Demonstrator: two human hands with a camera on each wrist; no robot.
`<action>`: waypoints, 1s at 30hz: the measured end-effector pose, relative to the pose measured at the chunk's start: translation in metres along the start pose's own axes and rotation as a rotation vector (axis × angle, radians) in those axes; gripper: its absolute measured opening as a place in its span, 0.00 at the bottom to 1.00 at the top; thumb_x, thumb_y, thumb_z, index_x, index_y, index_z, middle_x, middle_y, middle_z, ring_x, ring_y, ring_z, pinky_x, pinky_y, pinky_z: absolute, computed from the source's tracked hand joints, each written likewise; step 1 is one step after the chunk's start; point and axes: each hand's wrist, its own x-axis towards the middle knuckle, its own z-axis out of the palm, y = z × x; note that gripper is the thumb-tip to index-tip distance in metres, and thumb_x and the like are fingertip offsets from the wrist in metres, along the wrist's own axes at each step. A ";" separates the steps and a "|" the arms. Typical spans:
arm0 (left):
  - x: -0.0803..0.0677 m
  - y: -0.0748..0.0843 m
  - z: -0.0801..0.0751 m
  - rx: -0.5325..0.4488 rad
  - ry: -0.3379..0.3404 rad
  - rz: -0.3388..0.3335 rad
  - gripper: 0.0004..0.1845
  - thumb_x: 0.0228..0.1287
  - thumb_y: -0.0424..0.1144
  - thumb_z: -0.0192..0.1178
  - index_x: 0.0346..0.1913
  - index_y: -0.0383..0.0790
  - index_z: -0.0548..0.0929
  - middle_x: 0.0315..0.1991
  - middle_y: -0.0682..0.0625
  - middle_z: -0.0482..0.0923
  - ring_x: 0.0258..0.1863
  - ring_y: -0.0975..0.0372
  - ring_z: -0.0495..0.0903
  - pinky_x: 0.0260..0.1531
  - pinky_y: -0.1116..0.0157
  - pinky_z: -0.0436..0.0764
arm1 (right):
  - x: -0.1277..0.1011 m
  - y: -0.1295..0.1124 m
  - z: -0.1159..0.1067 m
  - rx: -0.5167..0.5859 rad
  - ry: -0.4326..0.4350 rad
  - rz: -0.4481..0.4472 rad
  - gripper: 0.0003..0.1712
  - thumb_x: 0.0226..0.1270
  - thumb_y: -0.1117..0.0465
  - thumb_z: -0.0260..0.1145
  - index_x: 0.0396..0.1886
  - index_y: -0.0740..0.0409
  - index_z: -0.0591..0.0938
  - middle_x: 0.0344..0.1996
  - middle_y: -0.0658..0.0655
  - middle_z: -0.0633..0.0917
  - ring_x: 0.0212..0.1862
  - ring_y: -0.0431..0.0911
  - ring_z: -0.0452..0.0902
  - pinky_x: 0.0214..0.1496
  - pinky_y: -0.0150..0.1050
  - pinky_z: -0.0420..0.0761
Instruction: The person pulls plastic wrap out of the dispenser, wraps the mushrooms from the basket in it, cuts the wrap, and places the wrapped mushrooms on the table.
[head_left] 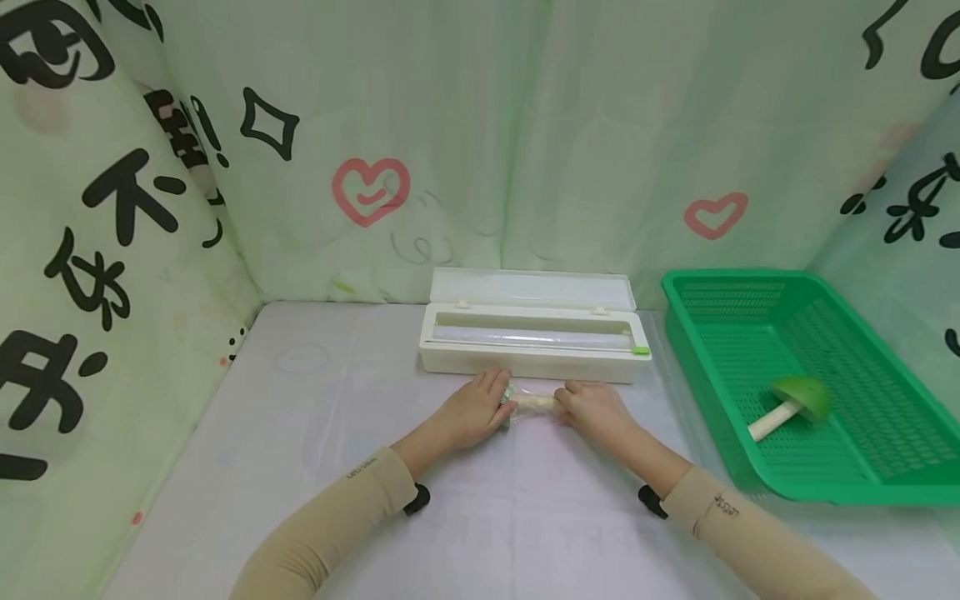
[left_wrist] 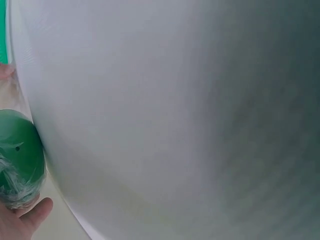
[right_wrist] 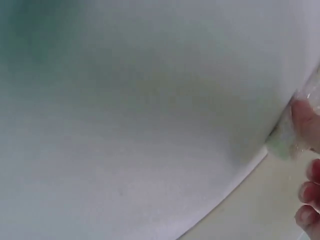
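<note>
Between the two hands lies a green-capped toy mushroom (head_left: 534, 402) in clear plastic wrap, its pale stem pointing right. The left hand (head_left: 467, 412) holds the cap end, and most of the cap is hidden behind its fingers in the head view. In the left wrist view the wrapped green cap (left_wrist: 21, 150) shows beside the left thumb. At the stem end, the right hand (head_left: 600, 414) pinches the wrapped tip. The right wrist view catches the right thumb (right_wrist: 306, 122) pressing on the crinkled wrap (right_wrist: 282, 141).
Just behind the hands stands a white cling film dispenser (head_left: 532, 367), lid raised, a film roll (head_left: 532, 337) inside and a green slider (head_left: 641, 351) at its right end. To the right, a green basket (head_left: 712, 417) holds another green-capped mushroom (head_left: 804, 397). Printed curtains enclose the white table (head_left: 450, 533).
</note>
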 end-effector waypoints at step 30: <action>-0.005 0.013 -0.020 0.032 0.485 0.114 0.24 0.61 0.43 0.46 0.51 0.25 0.69 0.45 0.37 0.74 0.46 0.50 0.75 0.49 0.60 0.74 | 0.018 -0.008 0.007 -0.185 0.539 -0.123 0.14 0.35 0.63 0.72 0.20 0.58 0.73 0.13 0.51 0.77 0.10 0.42 0.67 0.07 0.32 0.61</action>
